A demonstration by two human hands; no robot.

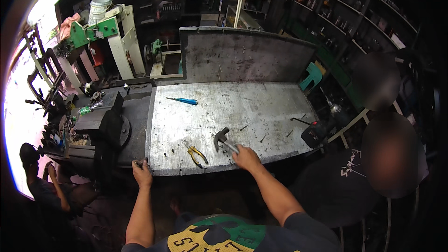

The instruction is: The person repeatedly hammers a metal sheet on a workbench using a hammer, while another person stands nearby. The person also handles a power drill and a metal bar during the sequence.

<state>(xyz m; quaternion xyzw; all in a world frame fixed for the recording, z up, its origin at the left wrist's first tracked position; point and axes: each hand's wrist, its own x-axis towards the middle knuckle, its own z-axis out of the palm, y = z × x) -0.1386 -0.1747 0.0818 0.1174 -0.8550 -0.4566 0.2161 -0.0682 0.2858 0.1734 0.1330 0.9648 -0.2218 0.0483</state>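
My right hand (247,158) is wrapped round the handle of a claw hammer (222,136). Its dark head is over the front middle of the metal benchtop (210,116). At the bench's front left corner, my left hand (142,175) has its fingers curled together; something small and dark shows at the fingertips, too small to name. Between my hands lie pliers (196,155) with yellow and black handles, their jaws pointing away from me. Farther back rests a blue-handled screwdriver (187,101). Loose nails (243,127) are scattered over the top.
A bench vise (105,128) stands on the left. Along the back rises an upright metal panel (247,56). A cordless drill (311,133) sits at the right edge, beside a person in dark clothes (336,182). Another person (58,189) is low at the left.
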